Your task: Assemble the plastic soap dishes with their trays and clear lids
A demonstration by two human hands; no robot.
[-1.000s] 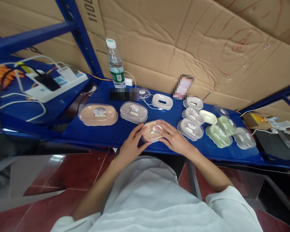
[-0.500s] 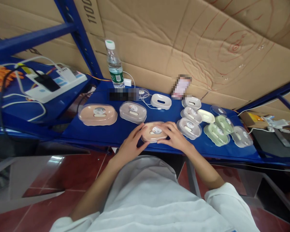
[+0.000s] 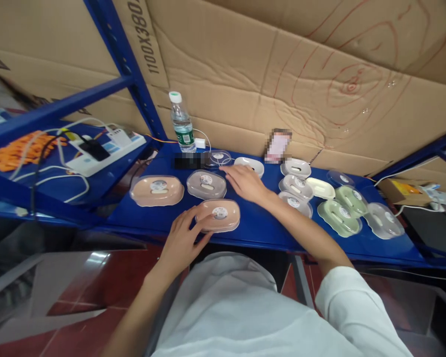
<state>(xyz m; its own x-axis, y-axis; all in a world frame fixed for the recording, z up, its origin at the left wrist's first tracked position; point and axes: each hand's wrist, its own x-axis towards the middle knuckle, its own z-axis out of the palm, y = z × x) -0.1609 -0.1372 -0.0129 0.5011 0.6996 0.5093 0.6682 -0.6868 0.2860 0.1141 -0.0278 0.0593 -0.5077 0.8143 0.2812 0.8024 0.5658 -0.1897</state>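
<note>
My left hand [image 3: 184, 238] grips the left end of a peach oval dish with a clear lid and round label [image 3: 228, 221], near the shelf's front edge. My right hand [image 3: 246, 184] reaches over the blue shelf, fingers apart and holding nothing, just in front of a white dish [image 3: 259, 167] that it partly covers. Left of its fingertips lie a lidded mauve-grey dish [image 3: 204, 191] and, farther back, a loose clear lid [image 3: 218, 157]. Another lidded peach dish [image 3: 143, 193] sits at the left.
Grey [image 3: 296, 187], cream [image 3: 320, 189] and green [image 3: 338, 223] dishes cluster on the right. A water bottle [image 3: 183, 126] stands at the back left, a phone [image 3: 278, 146] leans on the cardboard [image 3: 223, 74], and a power strip [image 3: 107, 157] lies far left.
My right hand has let go of the peach dish and moved up and left towards the white dish. The held peach dish has shifted left with my left hand. The camera view has shifted.
</note>
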